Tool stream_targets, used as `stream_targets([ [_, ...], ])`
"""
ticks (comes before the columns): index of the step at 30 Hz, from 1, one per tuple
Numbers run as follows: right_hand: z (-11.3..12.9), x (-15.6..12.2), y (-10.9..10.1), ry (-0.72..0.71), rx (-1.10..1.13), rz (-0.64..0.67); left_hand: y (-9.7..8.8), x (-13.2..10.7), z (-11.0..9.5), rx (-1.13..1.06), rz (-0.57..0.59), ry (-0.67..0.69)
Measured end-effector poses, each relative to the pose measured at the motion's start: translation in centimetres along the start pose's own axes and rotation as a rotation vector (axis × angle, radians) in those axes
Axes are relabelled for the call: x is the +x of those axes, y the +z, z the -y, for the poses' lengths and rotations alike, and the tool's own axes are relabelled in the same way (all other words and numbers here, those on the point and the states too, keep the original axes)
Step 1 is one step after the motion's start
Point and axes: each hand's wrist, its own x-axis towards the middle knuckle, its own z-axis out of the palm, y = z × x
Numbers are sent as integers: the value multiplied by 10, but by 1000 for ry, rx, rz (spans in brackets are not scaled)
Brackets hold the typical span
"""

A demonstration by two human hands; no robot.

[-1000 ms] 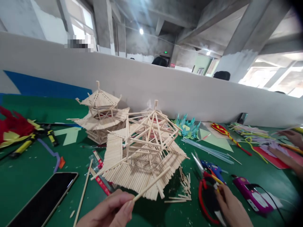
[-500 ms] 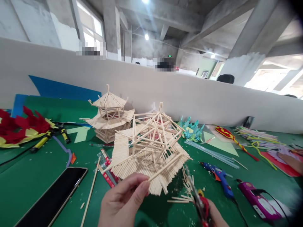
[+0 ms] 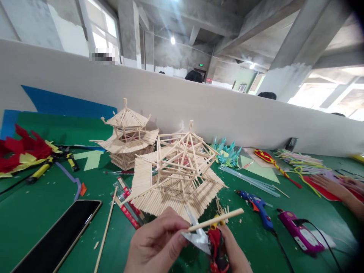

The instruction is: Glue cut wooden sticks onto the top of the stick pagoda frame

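Observation:
My left hand [image 3: 162, 240] pinches one end of a thin wooden stick [image 3: 218, 220], which points up to the right. In my right hand [image 3: 234, 250] is a pair of pruning shears [image 3: 214, 242] with red and black handles. Their blades are parted around the stick, close to my left fingertips. Just beyond both hands stands a pavilion model [image 3: 179, 170] built of wooden sticks, its upper roof an open frame and its lower roof covered with sticks. Behind it at the left is a second stick pavilion [image 3: 126, 136] with a covered top roof.
A phone [image 3: 59, 239] and a long stick [image 3: 106, 227] lie at the left. To the right are a blue glue gun [image 3: 256, 208] and a purple device [image 3: 301, 231] with cables. A white partition [image 3: 227, 110] runs behind. Another person's hand [image 3: 330, 185] rests at the far right.
The shears have come left and up to the stick, their blades now around it. My left hand has drawn the stick away from the pavilion's roof and tilted it flatter.

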Motion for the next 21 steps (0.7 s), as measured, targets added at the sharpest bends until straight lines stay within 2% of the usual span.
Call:
stream_targets([
  [4,-13,8,2,18,-10,41,1,-1,1,-47,-9,12],
  [7,-21,12,8,13,-6,-4,1,0,3,-93,6,-29],
  [11,-11,11,7,17,-28,-45,-1,3,4,-137,46,-95],
  [16,9,5,-11,-92,-99,13,-6,8,3,-135,104,-121],
  [21,2,4,-15,-118,-152,140,-11,12,1,-52,164,-129],
])
